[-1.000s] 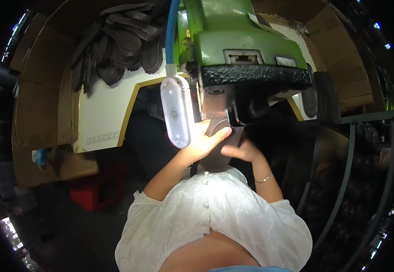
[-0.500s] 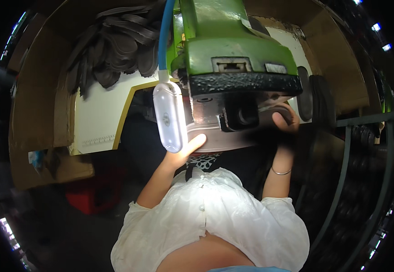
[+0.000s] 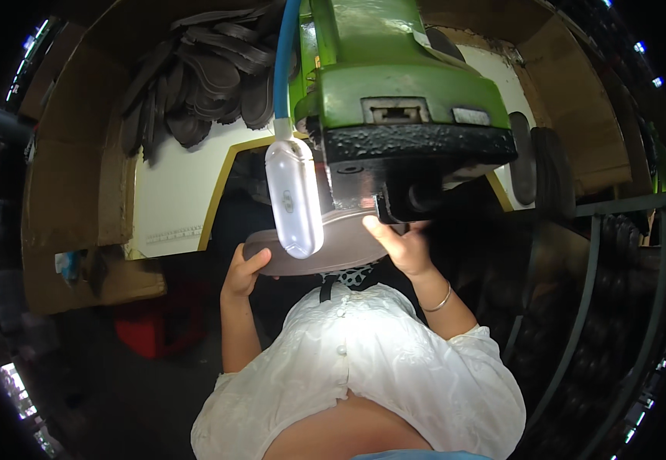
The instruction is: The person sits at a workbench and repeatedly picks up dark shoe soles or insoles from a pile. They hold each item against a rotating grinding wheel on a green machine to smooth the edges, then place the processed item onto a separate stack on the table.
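A dark brown shoe sole lies crosswise between my hands, below the head of a green machine. My left hand grips its left end, thumb on the upper face. Near the other end, my right hand holds the sole with the thumb on top and fingers partly hidden underneath. A white lamp hanging on a blue arm covers part of the sole. The machine's black lower part sits just above the sole's right end, so I cannot tell whether they touch there.
Dark soles are heaped on the white tabletop at the far left. More soles stand right of the machine. Cardboard walls edge the table. A metal rack is at the right, a red plastic thing low at left.
The sole has shifted left, coming partly out from under the machine head. Both hands have moved left with it, and my right hand has come nearer to me.
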{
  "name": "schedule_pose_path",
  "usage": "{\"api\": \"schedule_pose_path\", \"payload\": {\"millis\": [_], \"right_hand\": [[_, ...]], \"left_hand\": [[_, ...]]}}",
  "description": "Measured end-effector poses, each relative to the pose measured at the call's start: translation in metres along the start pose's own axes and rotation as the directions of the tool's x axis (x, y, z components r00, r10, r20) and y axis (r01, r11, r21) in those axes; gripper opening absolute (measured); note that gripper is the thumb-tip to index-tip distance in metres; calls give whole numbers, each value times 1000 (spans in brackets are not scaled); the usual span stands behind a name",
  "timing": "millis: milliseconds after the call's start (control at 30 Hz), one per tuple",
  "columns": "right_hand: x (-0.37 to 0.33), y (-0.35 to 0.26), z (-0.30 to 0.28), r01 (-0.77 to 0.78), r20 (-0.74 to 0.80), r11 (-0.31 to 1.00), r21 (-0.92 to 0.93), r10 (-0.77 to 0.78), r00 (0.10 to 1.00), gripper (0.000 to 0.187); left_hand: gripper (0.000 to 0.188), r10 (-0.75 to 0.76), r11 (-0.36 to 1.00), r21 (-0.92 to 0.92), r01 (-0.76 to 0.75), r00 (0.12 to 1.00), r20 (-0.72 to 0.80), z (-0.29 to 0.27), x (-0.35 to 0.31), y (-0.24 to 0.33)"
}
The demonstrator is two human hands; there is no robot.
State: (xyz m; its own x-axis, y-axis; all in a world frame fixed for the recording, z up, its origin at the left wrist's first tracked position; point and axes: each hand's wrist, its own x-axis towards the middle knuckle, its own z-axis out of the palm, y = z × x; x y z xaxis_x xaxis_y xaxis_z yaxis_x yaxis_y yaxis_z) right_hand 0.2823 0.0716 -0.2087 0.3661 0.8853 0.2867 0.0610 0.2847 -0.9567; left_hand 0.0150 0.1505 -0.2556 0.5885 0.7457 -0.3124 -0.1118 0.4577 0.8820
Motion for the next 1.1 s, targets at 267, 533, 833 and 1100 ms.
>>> {"api": "schedule_pose_path", "payload": {"millis": [267,533,833,1100], "right_hand": [[-2,110,11,-220,-55,970,-107,215,975,96],[-21,80,-79,-307,-222,886,-347,240,945,106],[63,-47,-374,-552,-569,143,-822,-145,810,94],[93,5,-446,-649,-537,472,-597,367,760,82]], "left_hand": [[34,-251,789,603,118,958,141,30,13,-52],[46,-188,596,776,-206,904,385,138,27,-44],[36,-132,646,729,-227,907,400,131,31,-48],[33,-79,702,703,-113,969,235,105,31,-49]]}}
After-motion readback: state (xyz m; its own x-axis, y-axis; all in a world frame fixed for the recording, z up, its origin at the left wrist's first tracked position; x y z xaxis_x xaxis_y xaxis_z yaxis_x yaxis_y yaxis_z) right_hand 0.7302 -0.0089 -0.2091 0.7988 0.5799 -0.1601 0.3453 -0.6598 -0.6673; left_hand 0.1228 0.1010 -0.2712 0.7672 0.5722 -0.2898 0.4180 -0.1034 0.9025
